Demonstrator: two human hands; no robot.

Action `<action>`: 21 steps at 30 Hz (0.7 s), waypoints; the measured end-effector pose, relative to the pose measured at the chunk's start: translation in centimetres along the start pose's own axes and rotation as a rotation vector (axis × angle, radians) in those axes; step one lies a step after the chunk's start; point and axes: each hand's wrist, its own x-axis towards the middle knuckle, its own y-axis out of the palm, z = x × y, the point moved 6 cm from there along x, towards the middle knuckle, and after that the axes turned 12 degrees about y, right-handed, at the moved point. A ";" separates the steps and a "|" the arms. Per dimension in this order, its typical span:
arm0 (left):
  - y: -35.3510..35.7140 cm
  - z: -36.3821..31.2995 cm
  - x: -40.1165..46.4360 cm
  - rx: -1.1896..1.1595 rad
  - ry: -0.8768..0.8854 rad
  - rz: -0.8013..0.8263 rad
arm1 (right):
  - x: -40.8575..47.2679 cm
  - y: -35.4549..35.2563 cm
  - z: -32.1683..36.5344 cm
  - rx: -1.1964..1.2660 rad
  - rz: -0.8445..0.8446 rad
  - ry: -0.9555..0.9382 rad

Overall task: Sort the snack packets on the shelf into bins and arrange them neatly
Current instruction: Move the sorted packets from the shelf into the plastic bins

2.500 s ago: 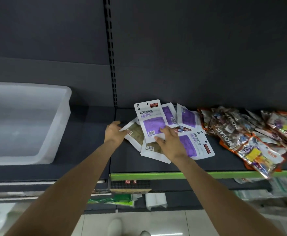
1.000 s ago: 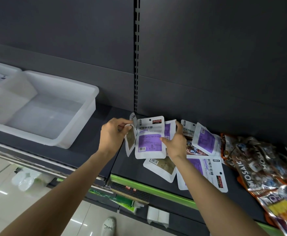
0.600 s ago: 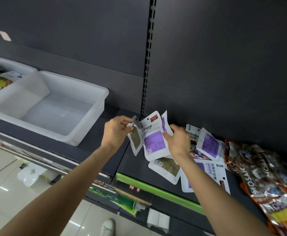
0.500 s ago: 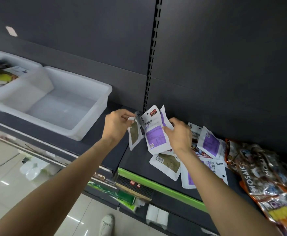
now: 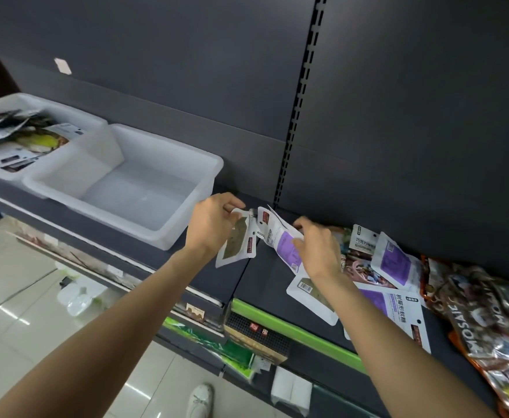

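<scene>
dark shelf (image 5: 265, 279) | on it: two white bins (image 5: 168, 236), white-purple packets (image 5: 398, 303), foil packets (image 5: 488, 321)

Dark grey back panel (image 5: 398, 101); glossy pale tiled floor (image 5: 11, 312)

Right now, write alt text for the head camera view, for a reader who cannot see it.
A person's left hand and right hand each hold a white snack packet above a dark shelf: a brown-windowed packet and a purple-labelled packet. An empty white bin sits left; more packets lie right.
</scene>
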 end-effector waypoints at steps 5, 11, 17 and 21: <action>-1.2 -0.1 -0.1 -0.015 -0.013 -0.049 | 0.2 -1.7 0.0 0.059 -0.037 -0.001; -5.5 -1.3 -0.1 0.034 -0.002 -0.108 | -0.2 -5.0 3.2 0.188 -0.089 -0.104; -12.6 -1.6 1.2 0.000 0.071 -0.235 | -0.8 -8.9 9.1 0.191 -0.202 -0.188; -17.6 0.6 2.1 0.031 0.060 -0.294 | -0.8 -9.4 14.8 0.207 -0.181 -0.236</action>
